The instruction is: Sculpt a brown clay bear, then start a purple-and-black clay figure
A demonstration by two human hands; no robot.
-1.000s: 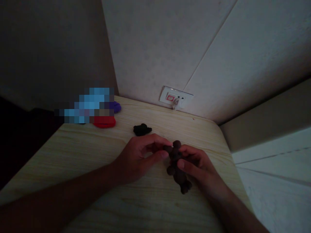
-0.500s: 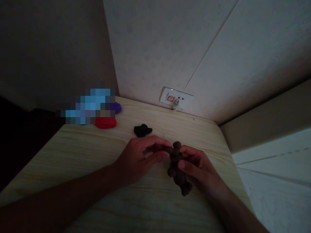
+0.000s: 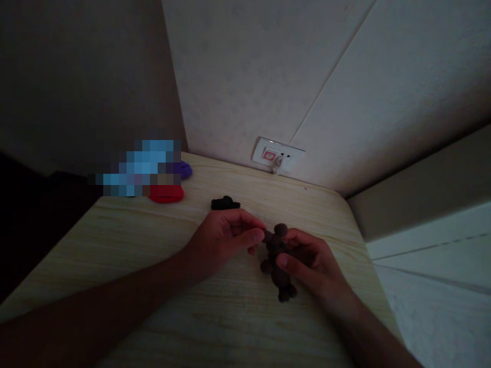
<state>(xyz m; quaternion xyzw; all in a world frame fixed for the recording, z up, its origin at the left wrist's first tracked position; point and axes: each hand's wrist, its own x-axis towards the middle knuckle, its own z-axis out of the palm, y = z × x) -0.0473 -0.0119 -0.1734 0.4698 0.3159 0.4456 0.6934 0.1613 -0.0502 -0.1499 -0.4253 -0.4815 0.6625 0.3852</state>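
Your right hand (image 3: 316,268) holds the brown figure (image 3: 281,276) between thumb and fingers; your left hand (image 3: 220,240) pinches 1 ear (image 3: 268,236). The figure's head, 2 ears and feet are formed; whether it is complete cannot be told. Beyond your left hand lies a black lump (image 3: 225,203). Wood-grained tabletop (image 3: 146,245) beneath both hands; dim wall (image 3: 238,76) beyond.

A dark brown figure (image 3: 279,274) with an animal's shape is held up just right of centre, in the lower half of the frame. Its rounded head with knob-like ears points toward the top, its small lumpy feet toward the bottom. One stubby arm sticks out leftward; its right side is partly hidden.
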